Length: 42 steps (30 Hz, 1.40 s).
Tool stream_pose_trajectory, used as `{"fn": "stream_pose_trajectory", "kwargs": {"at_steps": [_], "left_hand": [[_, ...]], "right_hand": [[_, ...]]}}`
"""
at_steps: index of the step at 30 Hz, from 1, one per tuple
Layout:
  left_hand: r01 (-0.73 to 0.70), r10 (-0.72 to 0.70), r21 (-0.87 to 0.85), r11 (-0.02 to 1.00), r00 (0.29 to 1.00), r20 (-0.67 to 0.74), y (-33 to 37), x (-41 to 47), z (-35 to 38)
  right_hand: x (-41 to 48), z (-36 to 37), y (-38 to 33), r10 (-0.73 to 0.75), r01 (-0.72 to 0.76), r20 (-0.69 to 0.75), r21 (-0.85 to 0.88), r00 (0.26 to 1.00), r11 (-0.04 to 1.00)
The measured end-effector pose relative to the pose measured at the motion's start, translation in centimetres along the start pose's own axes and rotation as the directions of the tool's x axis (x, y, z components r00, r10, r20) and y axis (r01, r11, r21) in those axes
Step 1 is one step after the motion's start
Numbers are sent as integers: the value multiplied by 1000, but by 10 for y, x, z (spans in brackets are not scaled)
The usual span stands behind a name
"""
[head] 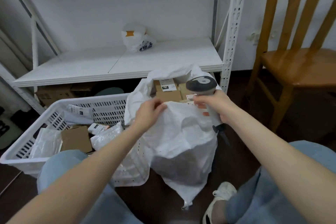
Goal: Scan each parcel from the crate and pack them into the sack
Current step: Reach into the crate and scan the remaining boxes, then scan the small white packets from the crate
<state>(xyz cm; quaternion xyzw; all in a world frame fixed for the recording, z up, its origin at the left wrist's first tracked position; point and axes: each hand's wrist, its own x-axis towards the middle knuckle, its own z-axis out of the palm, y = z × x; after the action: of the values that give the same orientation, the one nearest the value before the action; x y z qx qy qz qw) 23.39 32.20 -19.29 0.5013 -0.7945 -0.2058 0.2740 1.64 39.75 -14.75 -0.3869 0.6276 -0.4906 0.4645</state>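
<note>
The left grip pinched the sack rim, the right grip clenched the scanner — the floppy mouth could fold shut, blocking parcels waiting in the crate.

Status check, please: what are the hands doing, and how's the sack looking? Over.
Left hand pinches sack rim; right hand grips scanner at the rim. Sack open, boxes inside; parcels lie in crate. Nothing blocks the mouth.
</note>
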Motion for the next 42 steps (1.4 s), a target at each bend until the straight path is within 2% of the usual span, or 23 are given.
{"fn": "stream_pose_trajectory", "kwargs": {"at_steps": [4,7,8,11,12,15,16,18,20,21,24,27,28,30,31,33,35,42], "left_hand": [[-53,53,-37,998,999,-10,27,33,-42],[-125,106,-93,988,975,-195,42,41,-58],[-126,111,-69,990,976,-190,43,42,-59],[-115,80,254,960,987,142,33,32,-45],[-116,62,303,946,981,181,29,30,-41],[-72,73,120,990,997,-4,27,32,-36],[-77,81,109,991,996,-30,26,31,-32],[-131,106,276,952,989,103,16,26,-17],[-152,35,483,863,970,241,-6,17,-2],[-155,4,525,837,961,277,-19,11,2],[-167,4,536,828,956,293,-40,2,7],[-159,123,333,929,984,127,-29,3,5],[-198,157,293,935,975,156,-23,6,5],[-311,199,365,877,928,314,-15,8,11],[-356,177,434,827,900,399,-16,7,17],[-350,36,521,779,854,519,-25,6,30],[-300,-50,533,791,837,545,-30,5,40],[-289,-53,483,827,814,578,-17,5,65]], "right_hand": [[-2,-3,-19,-81,82,-23,20,996,996],[1,-1,-26,-111,114,-58,49,992,992],[3,0,-28,-115,120,-74,59,991,991],[7,3,-31,-104,109,-90,53,990,993],[8,4,-32,-85,90,-96,49,992,995],[14,4,-37,-24,30,-88,69,996,997],[15,4,-40,-6,10,-73,63,997,998],[17,6,-43,18,-17,-30,24,999,1000],[17,12,-42,41,-41,8,-16,999,999],[17,16,-39,55,-55,21,-23,998,998],[21,28,-31,105,-105,44,-15,993,994],[27,38,-31,142,-144,47,51,989,988],[30,41,-31,150,-152,35,74,988,986],[38,46,-31,154,-154,3,98,988,983],[41,46,-30,155,-154,-10,98,988,983],[46,46,-26,164,-161,-29,84,986,983],[51,44,-25,176,-172,-36,86,984,981],[59,55,-39,192,-190,-10,106,981,976]]}}
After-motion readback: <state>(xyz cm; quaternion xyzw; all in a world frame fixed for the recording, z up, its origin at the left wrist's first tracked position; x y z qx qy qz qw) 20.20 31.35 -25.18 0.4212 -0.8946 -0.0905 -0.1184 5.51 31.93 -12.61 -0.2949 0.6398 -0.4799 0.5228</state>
